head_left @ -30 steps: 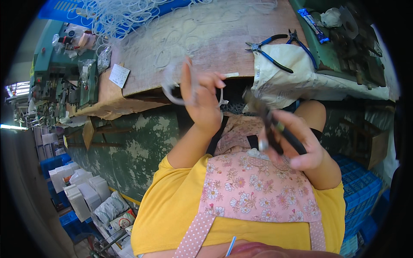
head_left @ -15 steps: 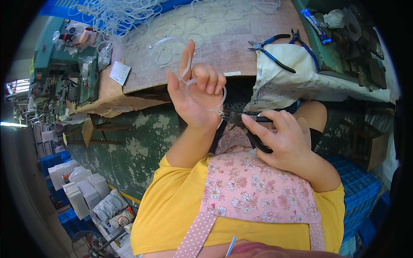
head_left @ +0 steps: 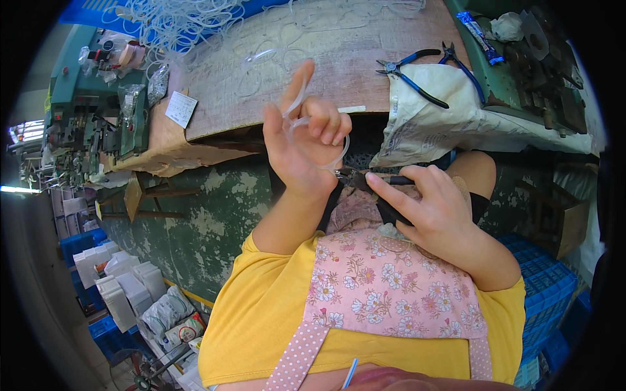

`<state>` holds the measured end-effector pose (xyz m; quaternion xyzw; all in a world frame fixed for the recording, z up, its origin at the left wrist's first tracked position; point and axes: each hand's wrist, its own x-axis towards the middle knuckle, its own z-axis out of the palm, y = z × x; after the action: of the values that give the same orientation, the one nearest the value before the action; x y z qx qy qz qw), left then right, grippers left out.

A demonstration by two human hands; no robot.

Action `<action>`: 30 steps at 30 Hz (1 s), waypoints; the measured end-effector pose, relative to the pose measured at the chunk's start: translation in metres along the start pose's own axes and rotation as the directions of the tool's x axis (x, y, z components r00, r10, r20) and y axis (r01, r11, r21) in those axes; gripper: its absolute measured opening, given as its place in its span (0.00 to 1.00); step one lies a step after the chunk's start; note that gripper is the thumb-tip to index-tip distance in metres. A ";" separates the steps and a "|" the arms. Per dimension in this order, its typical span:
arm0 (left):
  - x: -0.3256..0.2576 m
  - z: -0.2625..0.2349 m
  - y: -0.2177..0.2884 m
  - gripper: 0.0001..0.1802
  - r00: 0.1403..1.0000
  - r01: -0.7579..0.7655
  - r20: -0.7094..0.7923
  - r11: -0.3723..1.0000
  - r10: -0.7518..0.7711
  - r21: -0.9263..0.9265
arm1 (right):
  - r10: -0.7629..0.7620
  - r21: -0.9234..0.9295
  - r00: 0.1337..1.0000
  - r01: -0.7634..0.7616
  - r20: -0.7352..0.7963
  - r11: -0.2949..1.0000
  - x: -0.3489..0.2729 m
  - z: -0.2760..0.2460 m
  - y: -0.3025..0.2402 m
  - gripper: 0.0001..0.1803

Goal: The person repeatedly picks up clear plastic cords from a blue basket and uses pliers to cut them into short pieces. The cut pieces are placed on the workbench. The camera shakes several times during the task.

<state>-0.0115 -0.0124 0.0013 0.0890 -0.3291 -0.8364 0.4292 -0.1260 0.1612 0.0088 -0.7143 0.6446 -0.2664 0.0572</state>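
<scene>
A thin clear plastic tube (head_left: 345, 148) runs through my left hand (head_left: 306, 140). The index finger points up with the tube along it, while the other fingers curl over the tube's loop. Black-handled pliers (head_left: 355, 178) sit in my right hand (head_left: 433, 205), which is wrapped round the handles. Their jaws meet the tube's end at a small shiny metal piece (head_left: 340, 173), just beside my left wrist. The jaws cover part of that piece.
On the bench (head_left: 365, 52) lie blue-handled pliers (head_left: 412, 78) and a second blue pair (head_left: 460, 68) on white cloth. Loose tubes (head_left: 186, 26) heap in a blue tray at the back left. A paper label (head_left: 180, 109) and green machines (head_left: 75, 91) flank them.
My left hand has shifted slightly right with the tube. The plier handles in my right hand have come closer together, and the jaws remain at the tube's end.
</scene>
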 end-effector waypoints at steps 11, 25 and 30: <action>0.013 0.002 0.004 0.39 0.921 0.383 0.091 0.923 -0.379 -0.032 | -0.001 0.182 0.998 0.013 -0.067 0.983 -0.001 0.006 0.023 0.39; 0.009 0.001 -0.001 0.39 0.977 0.211 -0.004 0.970 -0.212 0.118 | -0.002 0.078 1.000 0.004 -0.021 0.997 -0.004 0.014 0.008 0.43; 0.008 -0.001 -0.001 0.39 0.990 0.140 0.012 0.980 -0.143 0.144 | 0.013 0.128 1.000 -0.014 0.015 0.992 -0.004 0.015 0.010 0.45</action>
<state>-0.0164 -0.0184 0.0004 0.1331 -0.3856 -0.8400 0.3577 -0.1285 0.1596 -0.0100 -0.7067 0.6305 -0.3018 0.1095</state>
